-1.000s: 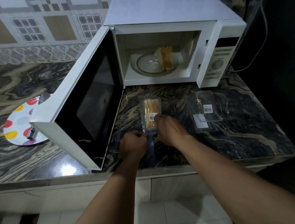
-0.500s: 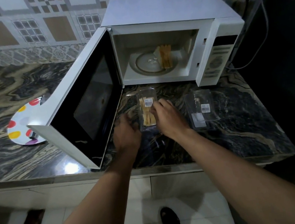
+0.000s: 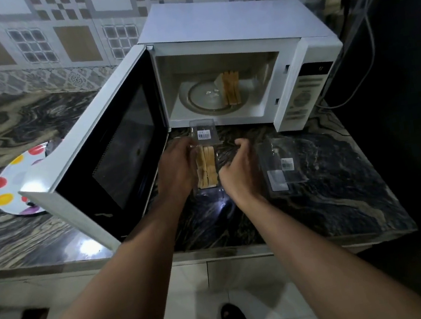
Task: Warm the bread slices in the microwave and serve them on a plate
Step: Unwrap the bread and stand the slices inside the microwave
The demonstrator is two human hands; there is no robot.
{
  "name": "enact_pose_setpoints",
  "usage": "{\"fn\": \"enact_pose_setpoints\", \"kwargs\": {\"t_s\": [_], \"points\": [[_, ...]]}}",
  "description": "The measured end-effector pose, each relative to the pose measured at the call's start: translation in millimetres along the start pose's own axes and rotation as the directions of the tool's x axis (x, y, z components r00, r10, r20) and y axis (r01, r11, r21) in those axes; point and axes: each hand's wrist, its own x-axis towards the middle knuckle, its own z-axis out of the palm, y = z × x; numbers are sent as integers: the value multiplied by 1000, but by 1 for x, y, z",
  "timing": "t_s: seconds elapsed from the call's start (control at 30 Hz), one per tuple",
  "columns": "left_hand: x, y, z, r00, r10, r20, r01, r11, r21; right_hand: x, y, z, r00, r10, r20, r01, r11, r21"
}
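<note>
On the counter (image 3: pixel 341 196), at 6 o'clock from the open microwave (image 3: pixel 228 35), a clear pack of bread slices (image 3: pixel 206 167) lies between the hands. The left hand (image 3: pixel 178 166) sits at its 9 o'clock, fingers against the pack's edge; whether they pinch it I cannot tell. The right hand (image 3: pixel 239 169), at 3 o'clock just beside the pack, is loosely curled and holds nothing. Other bread (image 3: pixel 231 90) stands inside the microwave.

Marble counter (image 3: pixel 341 196): microwave (image 3: pixel 227 22), spotted plate (image 3: pixel 11 183), bread pack (image 3: pixel 207 165), clear pack (image 3: pixel 280 166).

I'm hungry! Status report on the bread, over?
Left hand at open bread pack, right hand curled beside it; grips unclear. Some slices already in microwave. Door open, nothing blocking.
</note>
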Motion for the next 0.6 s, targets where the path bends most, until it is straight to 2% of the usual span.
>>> {"fn": "enact_pose_setpoints", "kwargs": {"t_s": [0.13,0.4,0.5,0.6], "points": [[17,2,4,996,-86,-16,86,995,-53,0,1,25,994,66,86,-65,998,-12],[51,-2,14,982,-183,-56,170,969,-182,14,-5,43,970,56,236,-17,986,-166],[59,-5,19,978,-204,-42,190,955,-227,18,-4,49,970,35,240,25,969,-244],[64,-8,24,974,-226,-28,213,949,-233,20,-6,54,971,52,235,7,971,-240]]}}
